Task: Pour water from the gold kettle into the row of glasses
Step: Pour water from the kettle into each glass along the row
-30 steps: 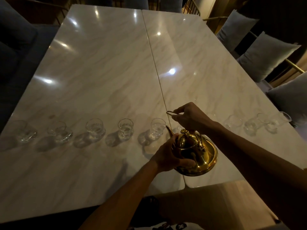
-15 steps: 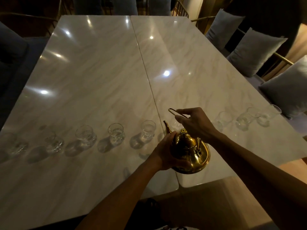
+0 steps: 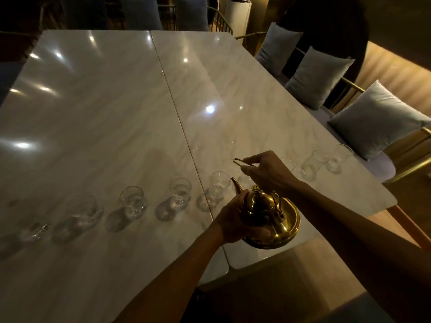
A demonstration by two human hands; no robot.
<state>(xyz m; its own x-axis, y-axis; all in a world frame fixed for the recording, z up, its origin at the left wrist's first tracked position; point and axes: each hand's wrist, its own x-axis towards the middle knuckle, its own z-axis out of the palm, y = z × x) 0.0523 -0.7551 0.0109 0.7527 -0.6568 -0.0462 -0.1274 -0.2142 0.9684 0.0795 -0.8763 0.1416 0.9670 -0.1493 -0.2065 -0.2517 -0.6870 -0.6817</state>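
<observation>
My view has shifted right along the glasses [image 3: 219, 187]; both hands — left hand [image 3: 235, 220], right hand [image 3: 268, 173] — still clasp the gold kettle [image 3: 270, 220], its spout [image 3: 236, 185] near the next glass — pouring is imminent.

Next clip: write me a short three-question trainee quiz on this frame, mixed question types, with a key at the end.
1. True or false: the gold kettle stands on the marble table.
2. Which hand holds the kettle's thin wire handle? A) left hand B) right hand C) neither
3. Fill in: the spout points toward the row of ____.

Key:
1. False; it is held up, tilted, over the table's near edge.
2. B; the right hand pinches the handle while the left hand cups the body.
3. glasses.
</observation>
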